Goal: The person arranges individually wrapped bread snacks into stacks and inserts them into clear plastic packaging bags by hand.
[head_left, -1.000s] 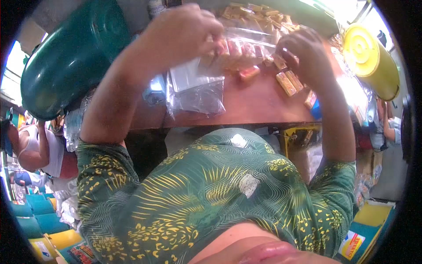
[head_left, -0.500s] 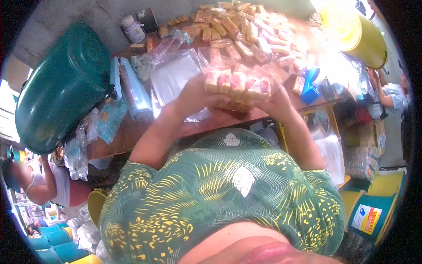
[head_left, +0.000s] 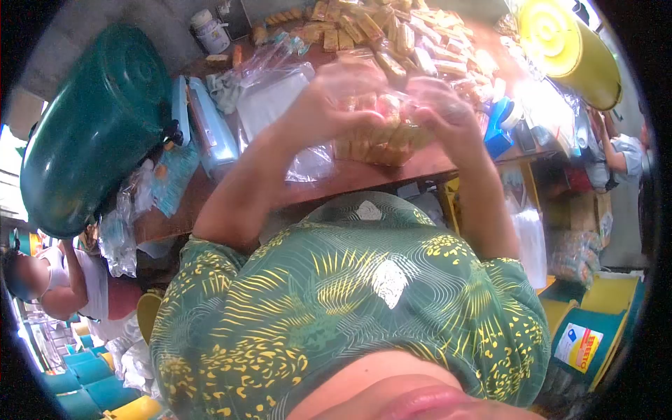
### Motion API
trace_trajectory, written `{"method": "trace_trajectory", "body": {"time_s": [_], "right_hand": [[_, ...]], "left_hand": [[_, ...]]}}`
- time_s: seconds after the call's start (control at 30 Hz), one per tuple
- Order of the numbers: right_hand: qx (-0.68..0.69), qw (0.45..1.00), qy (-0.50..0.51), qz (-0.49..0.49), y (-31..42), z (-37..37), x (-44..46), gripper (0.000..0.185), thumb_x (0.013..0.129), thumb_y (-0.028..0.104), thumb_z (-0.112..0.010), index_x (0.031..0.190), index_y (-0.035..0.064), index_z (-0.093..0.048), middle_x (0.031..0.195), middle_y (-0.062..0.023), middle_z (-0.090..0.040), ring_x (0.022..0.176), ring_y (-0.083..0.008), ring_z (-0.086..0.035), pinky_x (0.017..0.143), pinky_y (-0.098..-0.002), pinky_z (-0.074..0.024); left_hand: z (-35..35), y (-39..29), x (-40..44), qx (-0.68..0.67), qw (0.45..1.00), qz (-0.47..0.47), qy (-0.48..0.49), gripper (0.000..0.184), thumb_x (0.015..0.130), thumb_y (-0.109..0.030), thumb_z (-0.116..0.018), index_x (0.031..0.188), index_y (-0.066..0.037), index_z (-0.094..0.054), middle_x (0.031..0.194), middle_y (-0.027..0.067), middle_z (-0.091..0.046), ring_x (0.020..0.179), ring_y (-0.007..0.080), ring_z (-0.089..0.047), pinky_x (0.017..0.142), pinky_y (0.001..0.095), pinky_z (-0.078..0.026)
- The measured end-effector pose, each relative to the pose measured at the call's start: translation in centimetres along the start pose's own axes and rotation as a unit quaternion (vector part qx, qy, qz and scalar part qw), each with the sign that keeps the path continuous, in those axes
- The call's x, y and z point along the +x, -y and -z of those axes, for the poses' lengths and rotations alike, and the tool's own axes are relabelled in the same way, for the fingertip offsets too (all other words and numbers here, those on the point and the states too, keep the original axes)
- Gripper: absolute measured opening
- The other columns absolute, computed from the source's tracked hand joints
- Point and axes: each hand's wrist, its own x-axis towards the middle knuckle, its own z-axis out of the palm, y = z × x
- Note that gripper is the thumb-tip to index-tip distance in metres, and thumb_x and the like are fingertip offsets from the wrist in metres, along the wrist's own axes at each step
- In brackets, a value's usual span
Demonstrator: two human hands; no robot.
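Packet bundle (head_left: 385, 136) is by the near edge of the tabletop (head_left: 357, 178), between both hands; can't tell if resting or lifted. Left hand (head_left: 343, 94) curls at its upper left, right hand (head_left: 442, 108) at its upper right; fingers blurred, can't tell what they're clamped on, if anything. Step in hand reads as wrapping; next move likely calls for keeping packets square. Far: loose packet pile (head_left: 420, 35).
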Motion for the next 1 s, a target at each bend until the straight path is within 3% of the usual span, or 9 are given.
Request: {"method": "trace_trajectory", "body": {"time_s": [0.2,0.27,0.4,0.47,0.57,0.67,0.73,0.87,1.0], "right_hand": [[-0.04,0.993,-0.094,-0.059,0.2,-1.3,-1.1,0.011,0.094,0.007,-0.067,0.098,-0.0017,-0.072,0.096,-0.0095,-0.07,0.09,-0.0151,-0.065,0.079,-0.0289,-0.0513],[-0.047,0.992,-0.109,-0.045,-1.1,-1.4,-0.6,0.018,0.098,0.013,-0.063,0.097,-0.0029,-0.072,0.091,-0.0074,-0.067,0.082,-0.0117,-0.061,0.072,-0.026,-0.0487],[-0.089,0.964,-0.057,-0.242,0.0,-0.6,2.3,0.024,0.1,0.023,-0.058,0.107,0.0047,-0.071,0.087,-0.0039,-0.064,0.078,-0.009,-0.057,0.069,-0.0272,-0.0461],[-0.03,0.971,-0.018,-0.238,-2.8,0.1,3.8,0.029,0.099,0.03,-0.059,0.109,0.006,-0.073,0.083,-0.0046,-0.067,0.074,-0.0114,-0.059,0.068,-0.0288,-0.0481],[-0.053,0.993,0.098,-0.037,-7.8,0.0,5.4,0.032,0.098,0.034,-0.059,0.112,0.0086,-0.072,0.082,-0.0052,-0.069,0.073,-0.0135,-0.06,0.069,-0.0309,-0.0496],[-0.111,0.963,0.208,-0.127,-9.4,-1.0,7.2,0.029,0.096,0.02,-0.061,0.121,0.0049,-0.066,0.093,-0.0053,-0.068,0.081,-0.0127,-0.061,0.076,-0.0298,-0.0506],[-0.158,0.946,0.117,-0.257,-6.7,-2.1,7.7,0.03,0.093,0.01,-0.063,0.123,0.0052,-0.065,0.096,-0.0071,-0.07,0.082,-0.0118,-0.063,0.075,-0.0297,-0.0525],[-0.207,0.968,0.118,-0.076,-2.2,-2.1,6.3,0.03,0.09,0.026,-0.063,0.114,0.0102,-0.072,0.102,-0.0113,-0.074,0.093,-0.018,-0.069,0.081,-0.0316,-0.0536],[0.157,0.926,0.237,-0.247,-5.7,-0.8,6.3,0.035,0.088,0.031,-0.07,0.115,0.0093,-0.072,0.1,-0.0103,-0.074,0.088,-0.0168,-0.067,0.082,-0.032,-0.0529]], "left_hand": [[-1.6,-0.2,-0.5,-0.002,0.999,0.049,0.019,0.018,0.084,-0.015,-0.079,0.096,-0.003,-0.076,0.088,0.0072,-0.066,0.091,0.0146,-0.062,0.076,0.0287,-0.049],[-1.9,-0.7,0.3,0.019,0.999,0.03,0.024,0.023,0.082,-0.02,-0.08,0.097,-0.003,-0.076,0.085,0.009,-0.066,0.087,0.0203,-0.063,0.077,0.0328,-0.05],[-1.8,0.7,2.2,0.134,0.985,-0.085,0.073,0.027,0.085,-0.027,-0.078,0.099,-0.004,-0.075,0.092,0.009,-0.065,0.086,0.0255,-0.061,0.08,0.0363,-0.049],[-1.5,0.2,2.7,0.178,0.975,-0.083,0.107,0.026,0.087,-0.027,-0.076,0.102,-0.005,-0.075,0.1,0.0107,-0.065,0.095,0.0283,-0.061,0.087,0.0379,-0.048],[-2.7,0.6,3.2,0.163,0.96,-0.227,0.003,0.021,0.09,-0.021,-0.072,0.102,-0.004,-0.074,0.102,0.0104,-0.067,0.102,0.0283,-0.062,0.094,0.0384,-0.048],[-2.5,3.2,2.7,0.05,0.976,-0.207,0.046,0.016,0.094,-0.015,-0.067,0.102,-0.002,-0.073,0.108,0.0096,-0.068,0.102,0.0241,-0.064,0.093,0.036,-0.05],[-2.4,4.1,1.5,0.021,0.996,-0.082,0.012,0.012,0.089,-0.01,-0.07,0.099,-0.004,-0.074,0.111,0.0095,-0.067,0.102,0.0247,-0.064,0.09,0.0362,-0.05],[-2.0,4.5,1.2,0.015,0.999,-0.044,-0.015,0.011,0.089,-0.012,-0.073,0.096,-0.004,-0.076,0.108,0.0068,-0.068,0.101,0.02,-0.063,0.087,0.0335,-0.051],[-2.1,3.5,0.8,0.047,0.999,0.009,-0.026,0.022,0.089,-0.02,-0.077,0.098,0.0,-0.072,0.103,0.005,-0.066,0.092,0.0147,-0.063,0.08,0.0288,-0.051]]}}
